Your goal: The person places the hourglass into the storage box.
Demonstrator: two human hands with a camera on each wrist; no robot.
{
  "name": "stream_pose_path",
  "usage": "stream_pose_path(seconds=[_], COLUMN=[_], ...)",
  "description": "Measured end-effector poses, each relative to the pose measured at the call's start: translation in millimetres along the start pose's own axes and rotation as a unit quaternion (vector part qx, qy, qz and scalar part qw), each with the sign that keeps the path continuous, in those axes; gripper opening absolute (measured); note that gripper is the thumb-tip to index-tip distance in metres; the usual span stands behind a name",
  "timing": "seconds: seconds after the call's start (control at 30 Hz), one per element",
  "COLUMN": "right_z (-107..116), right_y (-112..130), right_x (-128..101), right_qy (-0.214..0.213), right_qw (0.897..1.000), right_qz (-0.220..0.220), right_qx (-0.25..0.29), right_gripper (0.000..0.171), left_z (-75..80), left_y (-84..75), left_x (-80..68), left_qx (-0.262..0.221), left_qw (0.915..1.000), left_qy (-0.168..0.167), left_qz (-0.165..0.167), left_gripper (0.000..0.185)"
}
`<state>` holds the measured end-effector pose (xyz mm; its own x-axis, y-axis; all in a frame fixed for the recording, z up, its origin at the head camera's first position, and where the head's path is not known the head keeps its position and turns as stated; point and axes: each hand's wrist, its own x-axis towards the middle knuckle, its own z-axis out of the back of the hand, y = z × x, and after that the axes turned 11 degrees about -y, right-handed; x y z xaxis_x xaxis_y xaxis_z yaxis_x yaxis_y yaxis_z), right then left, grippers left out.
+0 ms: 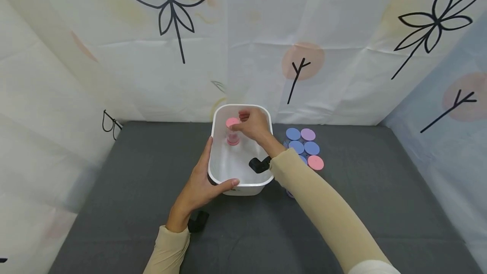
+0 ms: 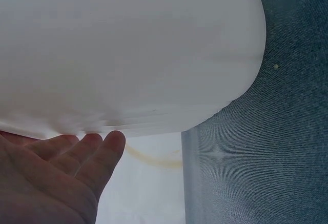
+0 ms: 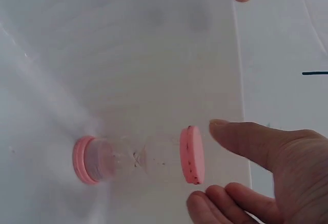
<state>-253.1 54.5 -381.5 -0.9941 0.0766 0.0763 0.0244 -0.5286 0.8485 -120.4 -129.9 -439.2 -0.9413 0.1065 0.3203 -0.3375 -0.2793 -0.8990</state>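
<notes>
A white plastic tub (image 1: 243, 107) stands on the grey mat. Inside it a small hourglass (image 1: 233, 132) with pink caps stands upright. My right hand (image 1: 248, 126) reaches into the tub over the hourglass's top cap. In the right wrist view the thumb and fingers of the right hand (image 3: 215, 162) spread around the hourglass (image 3: 138, 157) by its upper cap, with a small gap showing. My left hand (image 1: 207, 172) holds the tub's near left corner, thumb hooked over the rim. The left hand's (image 2: 61, 167) fingers lie along the outer wall of the tub (image 2: 128, 55).
Several flat round discs (image 1: 304, 147), blue, purple and pink, lie on the mat just right of the tub. The grey mat (image 1: 361, 202) is walled on three sides by white printed cloth (image 1: 342, 33). Black camera straps (image 1: 198, 221) sit at both wrists.
</notes>
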Motion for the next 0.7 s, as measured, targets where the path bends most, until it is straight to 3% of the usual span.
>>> stream_pose_path(seconds=[0.4, 0.7], right_z=[12, 35], right_y=[6, 24], right_x=[-14, -33], right_qy=[-0.015, 0.02], right_qw=[0.998, 0.986], right_qz=[0.021, 0.06], right_qx=[0.061, 0.153], right_gripper=[0.058, 0.06], left_z=[-0.5, -0.4], left_y=[1.7, 1.7], left_x=[-1.0, 0.0], left_qx=[-0.009, -0.022], left_qw=[1.0, 0.9997], left_qy=[-0.001, -0.001], left_qz=[0.003, 0.005], left_gripper=[0.124, 0.124])
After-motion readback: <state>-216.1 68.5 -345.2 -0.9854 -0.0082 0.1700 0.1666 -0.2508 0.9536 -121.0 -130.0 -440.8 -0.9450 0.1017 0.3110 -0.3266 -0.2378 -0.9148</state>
